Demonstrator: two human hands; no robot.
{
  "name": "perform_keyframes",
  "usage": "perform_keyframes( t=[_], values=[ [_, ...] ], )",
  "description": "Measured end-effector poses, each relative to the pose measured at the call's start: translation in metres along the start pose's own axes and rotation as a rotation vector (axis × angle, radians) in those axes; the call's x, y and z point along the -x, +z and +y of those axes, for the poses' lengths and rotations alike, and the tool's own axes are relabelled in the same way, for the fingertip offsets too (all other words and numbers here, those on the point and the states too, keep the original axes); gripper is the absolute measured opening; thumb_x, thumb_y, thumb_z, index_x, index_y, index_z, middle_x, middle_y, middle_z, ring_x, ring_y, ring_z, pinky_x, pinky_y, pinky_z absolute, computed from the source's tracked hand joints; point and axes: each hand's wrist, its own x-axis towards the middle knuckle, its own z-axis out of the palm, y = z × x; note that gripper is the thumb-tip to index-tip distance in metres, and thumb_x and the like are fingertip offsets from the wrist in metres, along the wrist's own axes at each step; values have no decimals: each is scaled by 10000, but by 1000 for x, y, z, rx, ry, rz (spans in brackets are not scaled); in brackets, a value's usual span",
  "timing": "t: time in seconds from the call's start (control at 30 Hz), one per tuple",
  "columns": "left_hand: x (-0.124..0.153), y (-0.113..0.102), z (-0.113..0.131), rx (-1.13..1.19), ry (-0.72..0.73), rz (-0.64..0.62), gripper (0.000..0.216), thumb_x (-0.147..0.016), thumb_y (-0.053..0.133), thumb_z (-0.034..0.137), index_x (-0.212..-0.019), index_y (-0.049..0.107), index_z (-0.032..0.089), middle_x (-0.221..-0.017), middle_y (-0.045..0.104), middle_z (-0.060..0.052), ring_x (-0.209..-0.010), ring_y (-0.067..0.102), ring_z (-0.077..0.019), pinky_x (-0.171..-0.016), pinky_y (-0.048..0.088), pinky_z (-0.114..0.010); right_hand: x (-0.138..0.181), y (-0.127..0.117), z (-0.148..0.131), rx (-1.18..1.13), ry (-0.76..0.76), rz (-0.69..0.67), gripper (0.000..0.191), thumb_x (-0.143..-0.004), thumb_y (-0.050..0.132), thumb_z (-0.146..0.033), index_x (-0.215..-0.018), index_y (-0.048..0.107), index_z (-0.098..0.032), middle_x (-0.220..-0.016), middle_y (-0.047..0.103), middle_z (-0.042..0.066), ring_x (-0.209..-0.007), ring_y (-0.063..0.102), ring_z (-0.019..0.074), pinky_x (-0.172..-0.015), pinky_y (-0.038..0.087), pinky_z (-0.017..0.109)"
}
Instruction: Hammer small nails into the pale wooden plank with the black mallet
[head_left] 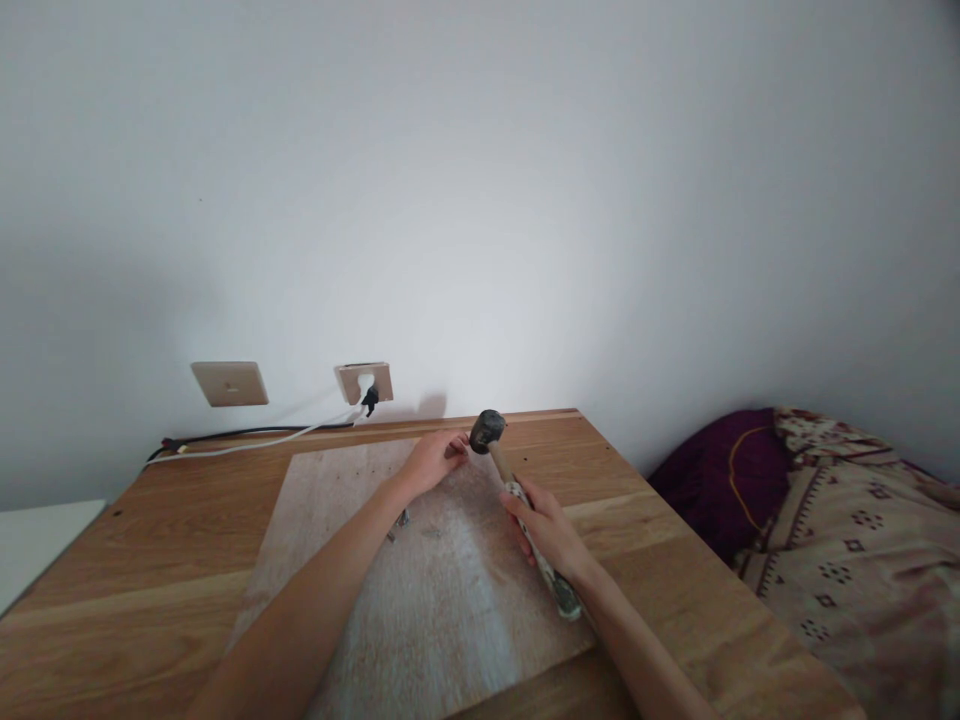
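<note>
My right hand [551, 530] is wrapped round the handle of a hammer [501, 462], which has a dark, blunt head and a pale handle with a worn, patterned grip. Its head is raised just right of my left hand [437, 460], whose fingers are pinched together above the far part of a thin wooden board [405, 610]. Whatever sits between those fingertips is too small to make out. Beside my left forearm, a few small metal pieces [403, 518], like nails, lie on the board, partly hidden by the arm.
The board rests on a wooden tabletop [660, 560] against a white wall. A white cable [255, 445] and a black one run along the back edge near a wall socket [366, 383]. Right of the table are patterned bedding [862, 530] and a purple cloth [720, 480].
</note>
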Motion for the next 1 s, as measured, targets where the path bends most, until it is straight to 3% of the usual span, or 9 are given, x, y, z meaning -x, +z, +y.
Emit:
perform_keyframes(
  t=[0.23,0.47,0.67,0.87,1.0],
  values=[
    [0,0,-2,-5,-47,24,334,-754,707,91,-1066,675,204,-929,762,-35,-881,715,-203,-848,514,-307,4,-4,-4,42,-43,-7,302,-886,524,-528,-832,487,-233,-465,420,-125,-314,367,77,-292,325,182],
    [-3,3,-8,3,-61,20,461,-742,684,67,-1187,657,183,-916,778,-41,-862,731,-207,-817,536,-302,8,-4,-4,131,-53,-25,339,-906,532,-475,-1062,589,-179,-500,464,-107,-330,421,91,-321,346,190],
    [-3,2,-3,17,-65,11,501,-728,683,61,-1216,651,169,-948,785,-59,-888,737,-226,-840,537,-314,9,-4,0,185,-41,-19,437,-934,505,-461,-1243,575,-160,-475,465,-103,-339,438,102,-348,346,187],
    [-4,2,-5,3,-71,26,418,-706,703,71,-1108,696,185,-941,777,-44,-871,719,-224,-841,536,-320,10,-3,-2,205,-43,-33,381,-925,504,-468,-1146,628,-183,-467,469,-88,-338,441,115,-345,332,199],
    [-4,3,-9,16,-78,19,436,-715,680,67,-1135,687,182,-914,777,-42,-858,722,-215,-835,537,-310,11,-4,0,210,-34,-19,437,-917,522,-479,-1231,620,-190,-478,501,-77,-359,461,127,-388,358,214]
  ],
)
